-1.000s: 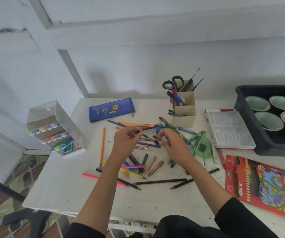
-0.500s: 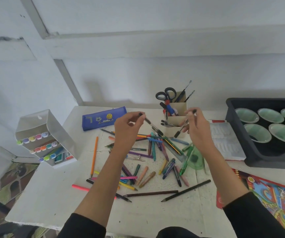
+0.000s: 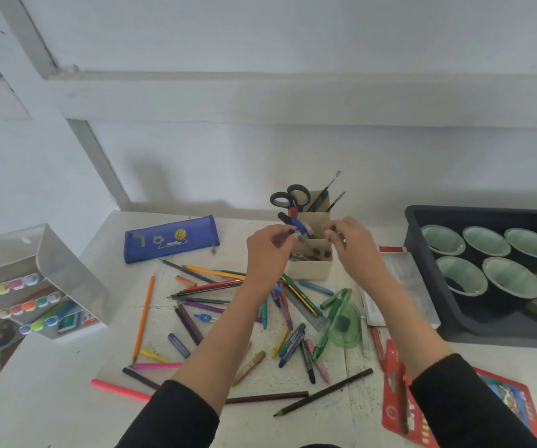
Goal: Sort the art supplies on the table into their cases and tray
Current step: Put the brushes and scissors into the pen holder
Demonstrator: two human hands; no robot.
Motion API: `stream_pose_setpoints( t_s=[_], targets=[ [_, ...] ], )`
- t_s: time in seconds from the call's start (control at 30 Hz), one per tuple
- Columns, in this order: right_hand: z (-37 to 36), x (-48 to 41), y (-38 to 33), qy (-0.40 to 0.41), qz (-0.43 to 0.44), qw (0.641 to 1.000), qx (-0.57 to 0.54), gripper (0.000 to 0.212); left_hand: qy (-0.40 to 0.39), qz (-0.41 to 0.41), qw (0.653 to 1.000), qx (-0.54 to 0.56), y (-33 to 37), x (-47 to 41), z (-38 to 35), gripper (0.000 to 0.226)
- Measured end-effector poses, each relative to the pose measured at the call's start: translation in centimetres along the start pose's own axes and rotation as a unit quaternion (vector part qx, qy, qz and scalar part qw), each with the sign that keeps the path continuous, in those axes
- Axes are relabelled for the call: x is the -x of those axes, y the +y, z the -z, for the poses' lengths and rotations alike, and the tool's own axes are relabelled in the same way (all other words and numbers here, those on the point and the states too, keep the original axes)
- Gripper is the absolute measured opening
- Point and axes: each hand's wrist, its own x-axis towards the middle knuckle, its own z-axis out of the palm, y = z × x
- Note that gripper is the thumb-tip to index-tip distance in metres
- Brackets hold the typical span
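A beige desk holder (image 3: 309, 271) stands at the back middle of the white table (image 3: 50, 399), with scissors (image 3: 289, 197) and brushes upright in it. My left hand (image 3: 268, 253) hovers at the holder's left side and pinches a dark pen (image 3: 280, 238) over the front compartment. My right hand (image 3: 354, 247) hovers at the holder's right side, fingers curled round a thin dark pen (image 3: 333, 227) of which only the tip shows. Loose pencils, crayons and pens (image 3: 215, 287) lie scattered in front of the holder, under my forearms.
A blue pencil case (image 3: 172, 239) lies back left, an open marker case (image 3: 34, 286) at the left edge. At right are a white crayon box (image 3: 419, 292), a black tray (image 3: 416, 227) of green bowls, a red pencil box (image 3: 396, 399) and a green protractor (image 3: 344, 324).
Both hands lifted a dark pen each from the pile and carried them back to the beige holder, where they now hover over its front compartment.
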Motion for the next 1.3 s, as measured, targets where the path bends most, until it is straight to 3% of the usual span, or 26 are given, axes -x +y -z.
stream_pose_setpoints(
  t_s=[0.17,0.3,0.4,0.67,0.77,0.97,1.07,1.3],
  targets=[
    [-1.9,0.3,0.6,-0.047,-0.022,0.999,0.014,0.027,-0.015,-0.038,0.99,-0.136,-1.7,0.0,-1.9,0.017],
    [-3.2,0.4,0.2,-0.012,-0.043,0.999,0.03,0.023,0.085,-0.111,0.984,-0.114,-2.3,0.2,-2.1,0.029],
    [-4.2,0.3,-0.2,-0.009,-0.05,0.995,0.082,0.028,0.106,-0.105,0.981,-0.122,-2.7,-0.2,-1.9,0.027],
    [-5.5,0.2,-1.7,-0.024,-0.047,0.996,0.071,0.027,0.018,-0.15,0.969,-0.198,-4.6,-0.4,-1.2,0.031],
    [-5.3,0.4,-1.8,-0.026,-0.043,0.995,0.082,0.025,-0.001,-0.159,0.959,-0.234,-4.3,-0.5,-1.0,0.043],
    [-5.2,1.1,-1.7,-0.044,-0.076,0.994,0.06,0.028,-0.142,-0.176,0.914,-0.338,-2.8,-1.8,-0.7,0.045],
    [-5.0,1.4,-1.6,-0.066,-0.067,0.993,0.074,0.035,-0.161,-0.176,0.883,-0.403,-2.2,-2.0,-0.8,0.043],
    [-4.5,1.0,-1.6,-0.038,-0.101,0.993,-0.039,0.023,-0.008,-0.16,0.951,-0.262,-4.2,-0.8,0.1,0.03]
  ],
)
